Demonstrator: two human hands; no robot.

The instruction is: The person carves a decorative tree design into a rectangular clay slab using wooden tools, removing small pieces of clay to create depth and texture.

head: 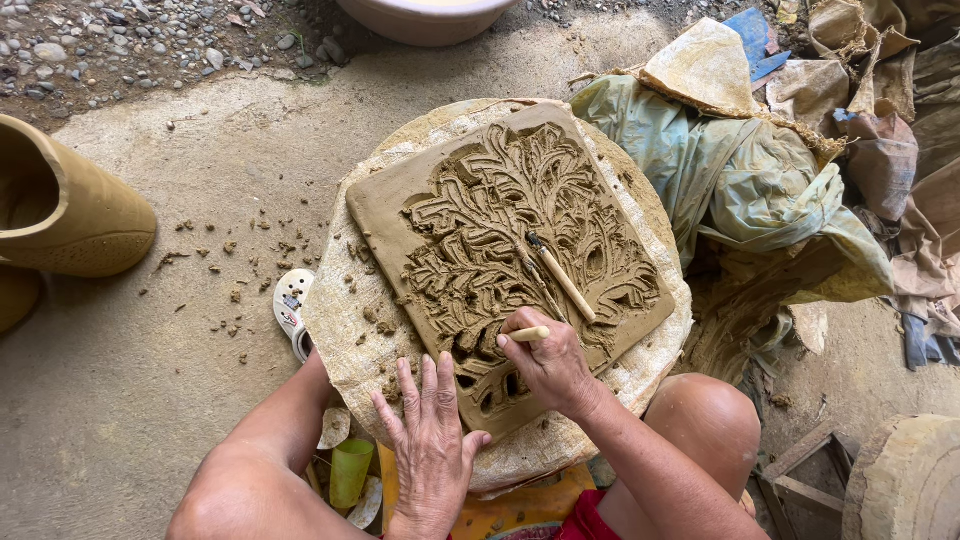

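Observation:
A square slab of wet brown clay, carved with a branching tree pattern, lies on a cloth-covered round board. My right hand grips a small wooden carving tool and works the slab's lower part near the trunk. My left hand rests flat, fingers spread, on the cloth at the slab's near corner. A second wooden-handled tool lies loose on the carving, just above my right hand.
Clay crumbs dot the concrete floor to the left. A clay vessel lies at far left, a basin at the top. Crumpled plastic sheets and bags pile up on the right. A green cup and sandal sit near my knees.

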